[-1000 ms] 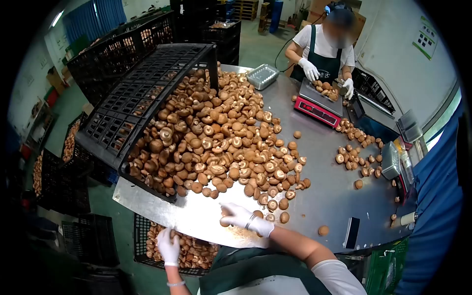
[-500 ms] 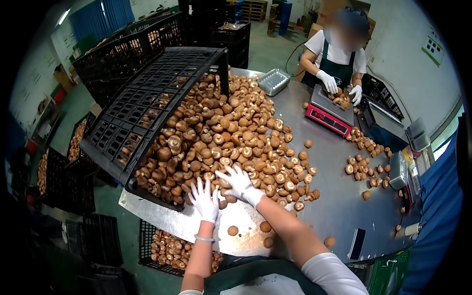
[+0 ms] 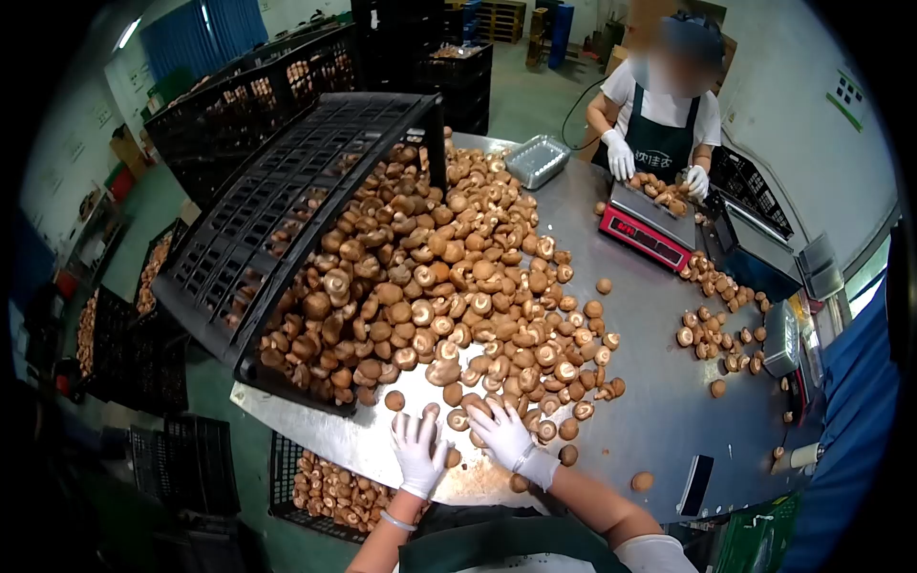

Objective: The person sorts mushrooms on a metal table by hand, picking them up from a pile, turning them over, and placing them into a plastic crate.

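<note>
One big mushroom pile (image 3: 478, 258), dead ahead on the table (image 3: 659, 411), right hand (image 3: 503, 441) nearer
From my end, that hand's at the pile's near edge, fingers over a few caps (image 3: 473, 413); can't tell if it's pinching any. Left hand (image 3: 418, 454) is palm-down, fingers spread, just left of a loose mushroom (image 3: 453, 457). Round caps, no real long axis.
</note>
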The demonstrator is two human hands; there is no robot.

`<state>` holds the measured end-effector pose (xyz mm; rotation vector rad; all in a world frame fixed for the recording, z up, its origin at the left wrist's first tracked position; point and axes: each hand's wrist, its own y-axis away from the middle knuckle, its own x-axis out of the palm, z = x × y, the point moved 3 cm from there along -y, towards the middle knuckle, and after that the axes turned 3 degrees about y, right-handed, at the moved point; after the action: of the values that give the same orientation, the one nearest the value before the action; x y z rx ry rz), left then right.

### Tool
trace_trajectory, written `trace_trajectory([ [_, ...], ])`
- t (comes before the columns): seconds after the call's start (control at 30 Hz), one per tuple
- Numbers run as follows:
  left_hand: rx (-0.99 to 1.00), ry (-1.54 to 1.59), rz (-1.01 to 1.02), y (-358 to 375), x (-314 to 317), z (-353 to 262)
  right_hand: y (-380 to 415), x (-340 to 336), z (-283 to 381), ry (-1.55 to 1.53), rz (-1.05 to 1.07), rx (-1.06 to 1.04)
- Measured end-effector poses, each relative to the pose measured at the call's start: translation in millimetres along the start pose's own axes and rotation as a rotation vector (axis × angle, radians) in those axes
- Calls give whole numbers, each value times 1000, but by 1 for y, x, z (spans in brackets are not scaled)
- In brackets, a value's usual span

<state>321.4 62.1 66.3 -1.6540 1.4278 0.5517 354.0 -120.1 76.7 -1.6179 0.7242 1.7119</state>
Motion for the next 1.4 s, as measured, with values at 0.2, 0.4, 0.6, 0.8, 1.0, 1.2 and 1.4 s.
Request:
trace_trajectory([
  [0.2,-245,260,-154,15,-7,30,27,8,9,-67,59,-59],
  [0.4,-221,267,-198,14,-8,31,33,-13,14,-105,74,-132],
  [0.6,-280,237,-246,19,-4,29,-2,-48,8,-278,-135,-169],
  [0.8,-402,244,-240,1,0,32,-84,12,-3,-72,-8,-156],
  [1.0,-329,258,-198,17,-10,32,-53,-3,-31,-343,13,-29],
  [1.2,13,-53,24,-12,-15,-21,-17,-34,-61,-1849,94,420],
  [1.4,17,-151,75,-36,11,-12,1,-15,-66,-2358,-6,506],
])
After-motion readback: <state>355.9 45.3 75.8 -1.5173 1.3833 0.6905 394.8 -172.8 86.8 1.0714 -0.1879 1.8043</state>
